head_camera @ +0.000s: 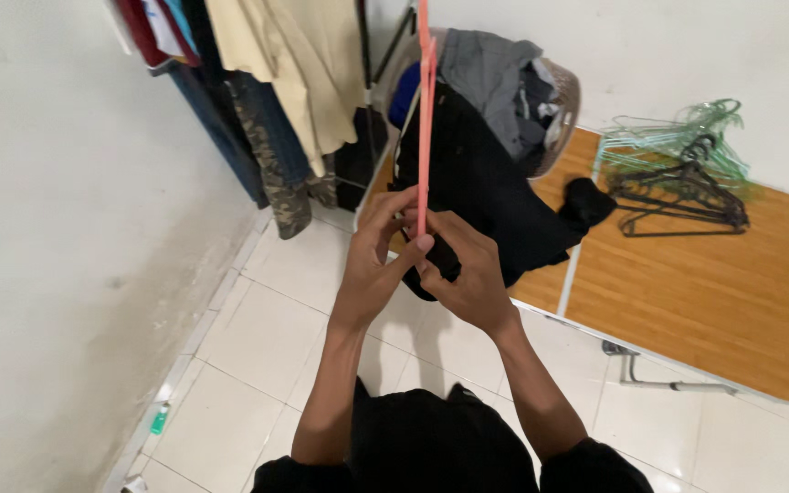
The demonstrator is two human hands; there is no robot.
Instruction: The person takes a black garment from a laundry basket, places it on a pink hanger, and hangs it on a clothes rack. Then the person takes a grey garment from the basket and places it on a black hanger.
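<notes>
I see both forearms stretched forward and up from the black sleeves, wrists nearly meeting in the middle of my view. The left hand curls its fingers around the lower end of a thin pink hanger, thumb pressed near its base, so it is grasping the hanger. The right hand closes in from the other side, fingers pinching the same lower end together with a fold of black garment; it is clenched on both. The hanger stands upright from the grip, seen edge-on, and runs out of the top of my view. The black garment spreads beyond the hands, across the near end of a wooden folding table. Past the grip, at the table's far corner, a laundry basket lies tipped toward me, with grey clothes spilling from it. Right of the grip, a heap of green and black hangers rests on the table. To the upper left, clothes hang on a rack.
</notes>
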